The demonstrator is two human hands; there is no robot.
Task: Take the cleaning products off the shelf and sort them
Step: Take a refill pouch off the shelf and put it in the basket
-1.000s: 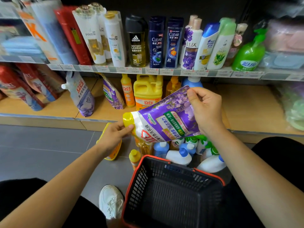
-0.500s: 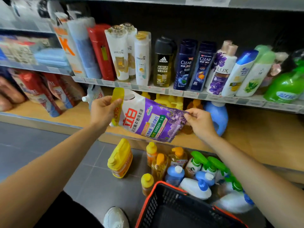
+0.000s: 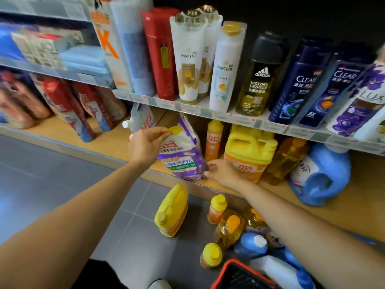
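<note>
A soft, glossy refill pouch (image 3: 183, 155), white at the top and purple with a lavender print below, stands at the front edge of the wooden lower shelf (image 3: 116, 142). It bears red Chinese characters and a green strip of text too blurred to read. The left hand (image 3: 145, 144) has its grip closed on the pouch's yellow plastic spout cap (image 3: 174, 130), pinching it. The right hand (image 3: 224, 173) touches the pouch's lower right corner; I cannot tell whether its grip is closed there. Just behind stand a slim orange bottle (image 3: 213, 140) and a squat yellow jug (image 3: 250, 151). On the shelf above stand white Pantene tubes (image 3: 188, 57), an Adidas "Victory League" bottle (image 3: 260, 78) and dark blue Clear bottles (image 3: 300, 84). Below the shelf edge, a yellow floor jug (image 3: 173, 211) stands near a red-rimmed basket (image 3: 239, 276)
</note>
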